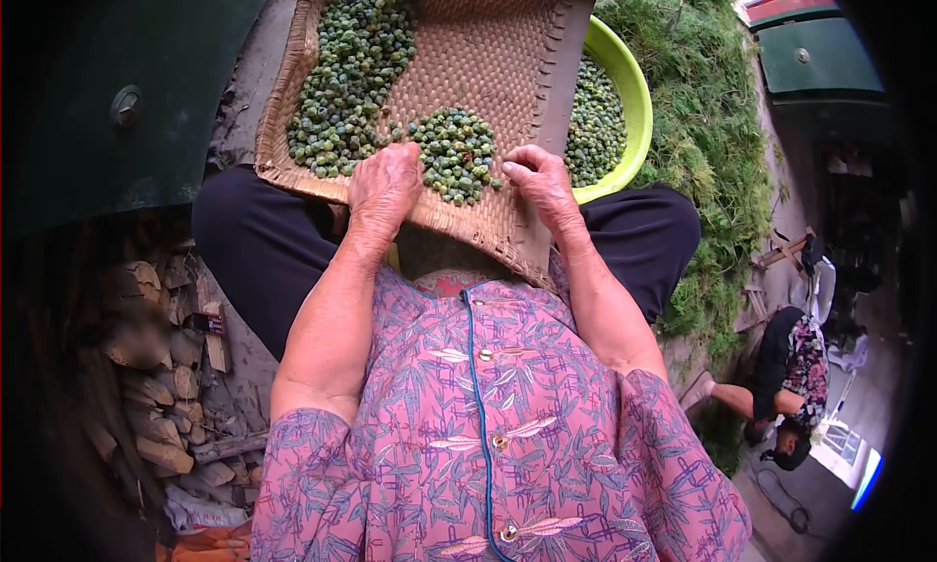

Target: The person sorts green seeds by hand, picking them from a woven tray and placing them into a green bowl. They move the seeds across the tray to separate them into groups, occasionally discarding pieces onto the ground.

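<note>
A woven winnowing basket [475, 40] lies across my lap, tilted, with small round green fruits in two heaps. The larger heap [353, 79] runs along its left side; the smaller heap [454, 152] sits between my hands. My left hand [387, 180] is closed, knuckles up, at the gap between the heaps, its fingertips hidden among the fruits. My right hand [543, 180] is curled at the right edge of the smaller heap, thumb and forefinger drawn together beside a loose fruit. What either hand pinches, I cannot tell.
A lime-green basin [639, 103] of similar fruits stands right of the basket. Cut green foliage [717, 123] covers the ground beyond it. Split firewood [161, 396] is stacked at lower left. Another person [795, 377] bends over at far right. A dark green panel [107, 35] stands at left.
</note>
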